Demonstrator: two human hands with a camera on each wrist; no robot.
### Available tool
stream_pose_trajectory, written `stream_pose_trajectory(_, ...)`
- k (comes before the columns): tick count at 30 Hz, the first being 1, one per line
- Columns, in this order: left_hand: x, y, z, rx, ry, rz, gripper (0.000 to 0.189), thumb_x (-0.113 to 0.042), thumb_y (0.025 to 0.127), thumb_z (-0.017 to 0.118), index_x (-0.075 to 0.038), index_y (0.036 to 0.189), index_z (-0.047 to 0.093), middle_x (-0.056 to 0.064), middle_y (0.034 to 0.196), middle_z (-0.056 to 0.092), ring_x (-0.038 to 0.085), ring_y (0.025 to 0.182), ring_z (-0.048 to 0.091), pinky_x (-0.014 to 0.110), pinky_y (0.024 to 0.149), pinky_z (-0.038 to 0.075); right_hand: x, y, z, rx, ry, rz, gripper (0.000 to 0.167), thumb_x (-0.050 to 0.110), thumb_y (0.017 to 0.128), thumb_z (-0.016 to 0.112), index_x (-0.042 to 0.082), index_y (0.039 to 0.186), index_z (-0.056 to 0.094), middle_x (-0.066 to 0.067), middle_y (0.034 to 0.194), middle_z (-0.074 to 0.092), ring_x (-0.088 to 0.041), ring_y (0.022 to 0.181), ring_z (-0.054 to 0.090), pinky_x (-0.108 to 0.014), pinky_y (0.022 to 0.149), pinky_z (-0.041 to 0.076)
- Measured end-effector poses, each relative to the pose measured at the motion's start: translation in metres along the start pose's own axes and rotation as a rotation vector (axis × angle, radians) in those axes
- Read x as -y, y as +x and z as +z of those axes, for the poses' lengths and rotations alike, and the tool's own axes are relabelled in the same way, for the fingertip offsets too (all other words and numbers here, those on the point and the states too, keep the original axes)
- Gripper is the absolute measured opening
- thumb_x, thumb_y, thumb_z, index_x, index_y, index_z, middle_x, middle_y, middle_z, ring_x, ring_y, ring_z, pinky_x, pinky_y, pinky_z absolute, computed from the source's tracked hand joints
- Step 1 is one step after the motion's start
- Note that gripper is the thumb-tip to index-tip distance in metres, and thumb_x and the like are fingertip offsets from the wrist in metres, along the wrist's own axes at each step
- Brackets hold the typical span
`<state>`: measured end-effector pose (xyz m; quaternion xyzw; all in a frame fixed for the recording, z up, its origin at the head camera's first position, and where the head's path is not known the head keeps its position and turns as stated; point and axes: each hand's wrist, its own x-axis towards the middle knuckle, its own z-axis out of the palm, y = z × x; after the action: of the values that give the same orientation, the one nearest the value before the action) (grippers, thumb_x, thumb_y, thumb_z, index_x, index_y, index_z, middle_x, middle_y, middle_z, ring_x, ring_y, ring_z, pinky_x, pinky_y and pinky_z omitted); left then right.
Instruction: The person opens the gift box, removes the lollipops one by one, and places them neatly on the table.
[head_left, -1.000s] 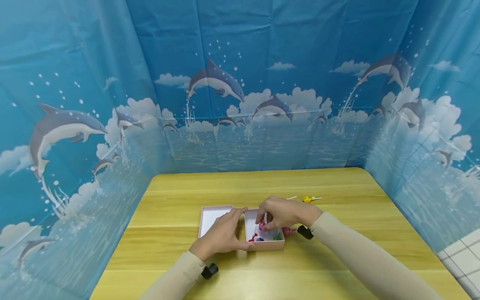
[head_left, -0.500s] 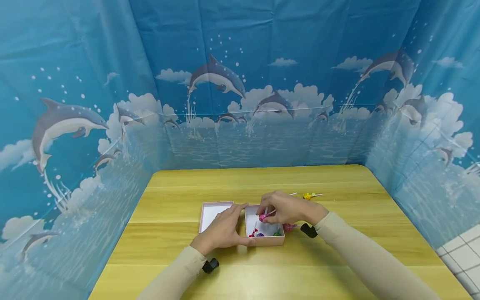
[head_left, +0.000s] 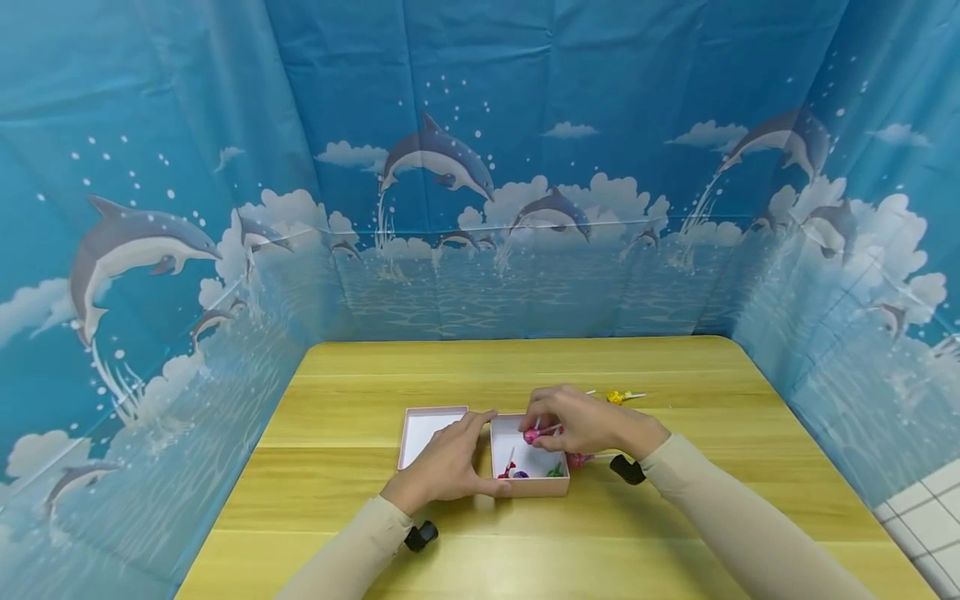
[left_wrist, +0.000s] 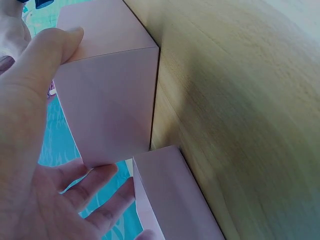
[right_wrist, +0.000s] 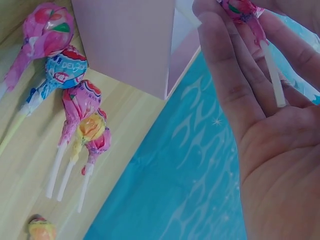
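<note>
A pink box (head_left: 531, 492) with a white inside sits on the table. My left hand (head_left: 441, 465) grips it at its left end, thumb on the near wall and fingers round the far corner. Over the box, my right hand (head_left: 576, 422) pinches a pink-wrapped lollipop (head_left: 532, 436); its white stick lies along the palm in the right wrist view. Along the box's near side lie a red lollipop (head_left: 506, 472), a purple lollipop (head_left: 521, 475) and a green lollipop (head_left: 555, 471). Part of the box's interior is hidden by the right hand.
Left of the box lies a shallow white-lined lid (head_left: 427, 432), partly behind the left hand. Several wrapped lollipops lie to the right, among them a blue one (right_wrist: 66, 70) and a pink one (right_wrist: 49, 30). A yellow lollipop (head_left: 615, 397) lies farther back. A dolphin-print curtain (head_left: 480, 283) surrounds the table.
My right hand has risen slightly from inside the box and shifted right, still pinching the pink lollipop. The left hand keeps its grip on the box.
</note>
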<state>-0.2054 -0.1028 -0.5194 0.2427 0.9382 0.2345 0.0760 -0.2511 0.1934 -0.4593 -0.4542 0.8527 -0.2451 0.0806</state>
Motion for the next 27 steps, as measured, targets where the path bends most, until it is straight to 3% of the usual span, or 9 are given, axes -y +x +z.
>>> stream_pose_trajectory(9,0.001,0.0,0.001,-0.013,0.002,0.009,0.125,-0.08,0.089,0.09,-0.021,0.184,0.035,0.011,0.184,0.049,0.038,0.172,0.048,0.066,0.139,0.044,-0.006,-0.007,0.0,-0.029,0.021,0.004,0.018,0.007,0.106,0.082,0.01,0.124,0.086,0.001,0.122,0.078,-0.008,0.105,0.079,-0.031,0.094,0.071)
stream_pose_trajectory(17,0.001,-0.001,0.001,-0.015,0.004,0.013,0.124,-0.077,0.089,0.091,-0.02,0.184,0.035,0.015,0.185,0.047,0.04,0.174,0.044,0.066,0.139,0.043,-0.01,-0.013,-0.002,-0.08,0.014,-0.002,0.015,0.01,0.108,0.083,0.014,0.121,0.086,0.003,0.12,0.08,-0.008,0.101,0.077,-0.043,0.091,0.072)
stream_pose_trajectory(22,0.001,0.0,0.001,-0.018,0.015,0.013,0.125,-0.078,0.089,0.091,-0.021,0.184,0.034,0.015,0.185,0.047,0.04,0.174,0.045,0.066,0.139,0.043,-0.013,-0.018,-0.005,-0.1,0.0,0.001,0.016,0.009,0.107,0.083,0.015,0.122,0.086,0.002,0.12,0.081,-0.016,0.1,0.078,-0.043,0.089,0.072)
stream_pose_trajectory(27,0.0,0.0,0.001,-0.014,0.012,0.012,0.125,-0.078,0.089,0.09,-0.02,0.184,0.034,0.014,0.185,0.047,0.04,0.174,0.045,0.066,0.139,0.043,-0.017,-0.023,-0.008,-0.111,-0.004,0.001,0.017,0.008,0.108,0.082,0.018,0.122,0.086,0.002,0.12,0.08,-0.012,0.102,0.077,-0.038,0.09,0.071)
